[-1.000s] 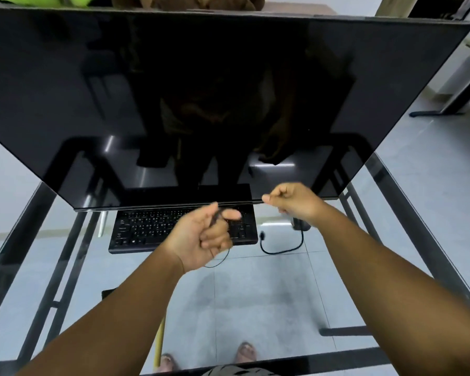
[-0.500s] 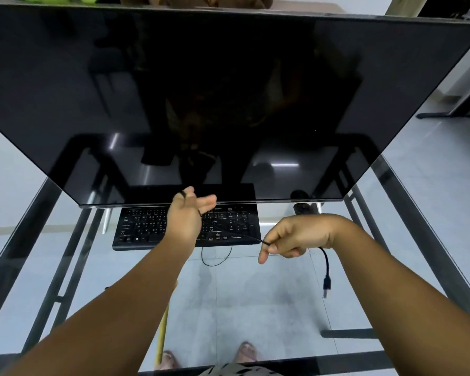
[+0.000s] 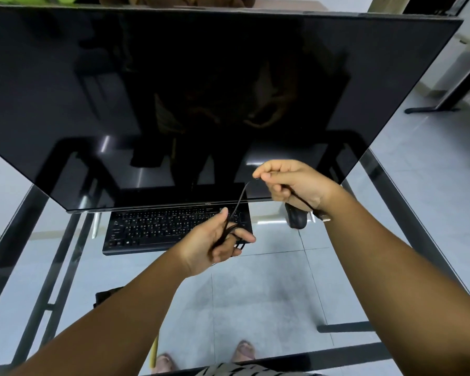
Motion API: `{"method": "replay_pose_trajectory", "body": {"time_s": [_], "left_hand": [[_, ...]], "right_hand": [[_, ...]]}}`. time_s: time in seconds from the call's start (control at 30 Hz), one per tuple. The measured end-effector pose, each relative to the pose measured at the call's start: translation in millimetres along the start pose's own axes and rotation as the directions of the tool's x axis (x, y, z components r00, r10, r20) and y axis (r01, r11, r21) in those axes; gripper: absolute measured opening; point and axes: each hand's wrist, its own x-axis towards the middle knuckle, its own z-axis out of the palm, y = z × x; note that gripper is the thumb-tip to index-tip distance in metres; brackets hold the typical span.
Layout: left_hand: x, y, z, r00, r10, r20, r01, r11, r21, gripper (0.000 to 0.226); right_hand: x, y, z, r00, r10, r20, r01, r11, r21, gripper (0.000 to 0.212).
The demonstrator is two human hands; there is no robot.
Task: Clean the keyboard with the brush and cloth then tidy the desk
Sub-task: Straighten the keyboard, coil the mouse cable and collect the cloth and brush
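Presently we hold a thin black cable [image 3: 239,198] in both hands above the glass desk [image 3: 337,248]: left hand [image 3: 215,244] is closed around several coiled loops, and right hand [image 3: 293,183], at approx. 1 o'clock from the left, pinches the free run between thumb and forefinger. The keyboard [image 3: 158,227] lies flat on the desk at 10 o'clock from the left hand, under the lower edge of the dark monitor [image 3: 201,90], w/ a black mouse [image 3: 296,219] just below the right hand.
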Motion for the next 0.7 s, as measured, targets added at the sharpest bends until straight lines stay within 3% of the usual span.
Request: {"method": "replay_pose_trajectory", "body": {"time_s": [0.13,0.27,0.43,0.5,0.6,0.7], "left_hand": [[-5.3,5.9,-7.3,0.995,0.089,-0.046,-0.098,0.954,-0.284,0.041],[-11.5,16.9,-14.5,0.983,0.146,-0.111,-0.179,0.888,-0.423,0.035],[-11.7,22.4,-18.5,0.961,0.202,-0.188,-0.268,0.845,-0.462,0.035],[-9.9,21.5,-21.0,0.949,0.198,-0.244,-0.287,0.863,-0.415,0.036],[-7.3,20.0,-23.2,0.929,0.168,-0.330,-0.244,0.948,-0.203,0.036],[-4.4,19.8,-23.1,0.909,0.147,-0.390,-0.236,0.953,-0.191,0.037]], "right_hand": [[3.0,22.4,-11.4,0.982,0.058,-0.180,-0.027,0.986,0.167,0.015],[-9.0,40.1,-7.8,0.975,0.123,-0.183,-0.139,0.987,-0.079,0.010],[-12.8,59.1,3.7,0.978,0.171,-0.120,-0.203,0.917,-0.343,0.011],[-15.2,63.5,11.4,0.969,0.172,-0.176,-0.231,0.879,-0.417,0.007],[-18.0,69.0,19.1,0.961,0.111,-0.254,-0.209,0.893,-0.399,0.010],[-20.2,74.2,21.5,0.958,0.146,-0.248,-0.234,0.898,-0.374,0.004]]}}
